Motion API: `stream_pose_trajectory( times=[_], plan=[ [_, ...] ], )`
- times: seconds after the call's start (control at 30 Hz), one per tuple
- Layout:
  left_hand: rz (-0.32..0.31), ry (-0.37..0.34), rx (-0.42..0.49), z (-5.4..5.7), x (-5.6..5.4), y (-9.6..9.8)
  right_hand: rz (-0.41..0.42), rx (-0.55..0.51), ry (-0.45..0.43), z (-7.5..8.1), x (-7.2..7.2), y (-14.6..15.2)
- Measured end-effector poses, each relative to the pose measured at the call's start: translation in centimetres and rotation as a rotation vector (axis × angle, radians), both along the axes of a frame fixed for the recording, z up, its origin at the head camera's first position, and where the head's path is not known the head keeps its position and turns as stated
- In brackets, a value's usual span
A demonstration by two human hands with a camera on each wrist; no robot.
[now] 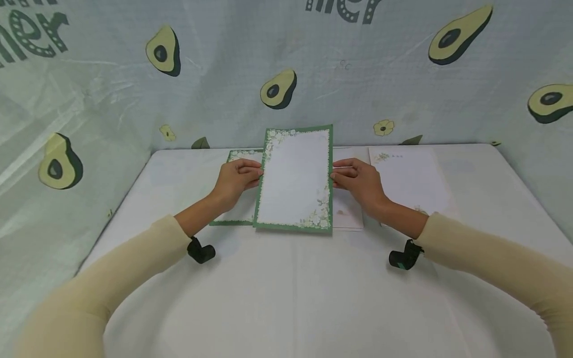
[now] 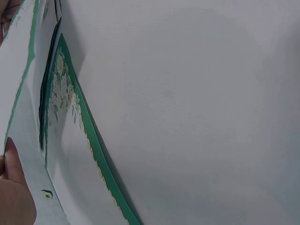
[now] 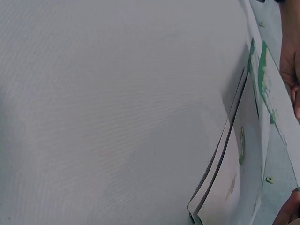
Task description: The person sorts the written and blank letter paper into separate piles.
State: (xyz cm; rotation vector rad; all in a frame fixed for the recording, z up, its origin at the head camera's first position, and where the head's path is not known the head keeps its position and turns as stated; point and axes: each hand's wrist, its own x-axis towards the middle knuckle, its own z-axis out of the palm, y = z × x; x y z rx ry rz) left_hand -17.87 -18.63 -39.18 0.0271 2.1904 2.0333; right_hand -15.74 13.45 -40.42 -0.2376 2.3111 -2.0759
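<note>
A green-bordered sheet of paper (image 1: 295,179) with white flowers in its corners is held up, tilted toward me, in the middle of the head view. My left hand (image 1: 238,181) pinches its left edge, and my right hand (image 1: 358,181) pinches the right edge. Behind it at the left lies a second green-bordered sheet (image 1: 239,211), partly covered. Pale sheets (image 1: 348,214) show beneath its right side. In the left wrist view, the left hand (image 2: 16,192) is at the held sheet's edge; in the right wrist view, part of the right hand (image 3: 288,211) shows.
Another pale sheet (image 1: 409,179) with small floral corners lies on the right of the white table (image 1: 286,298). A hanging sheet printed with avocados (image 1: 224,74) stands behind the table and along its left side. Black wrist cameras (image 1: 201,251) hang below both sleeves.
</note>
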Motion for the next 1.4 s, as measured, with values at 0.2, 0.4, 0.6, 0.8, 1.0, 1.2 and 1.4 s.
stream_pose_trajectory(
  times=[0.2,0.4,0.6,0.8,1.0,1.2,1.4],
  plan=[
    [-0.006,0.008,-0.007,0.0,0.2,-0.7,0.011,-0.004,0.004,0.2,0.0,-0.7],
    [0.002,-0.004,-0.031,0.1,0.5,-1.3,0.026,-0.023,-0.020,0.2,-0.1,-1.3],
    [0.013,0.014,-0.059,0.6,0.6,-1.9,0.043,-0.063,-0.011,0.1,-0.5,-2.2],
    [0.021,0.021,-0.076,0.7,0.7,-2.4,0.050,-0.090,0.001,0.3,-0.5,-3.1],
    [0.018,0.017,-0.062,0.7,0.9,-2.7,0.051,-0.088,0.001,0.4,-0.4,-3.3],
    [0.017,0.010,-0.051,0.7,0.9,-2.7,0.042,-0.079,-0.001,0.6,-0.4,-3.3],
    [0.022,0.009,-0.049,0.7,1.1,-2.7,0.041,-0.088,-0.007,0.7,-0.3,-3.4]
  ],
)
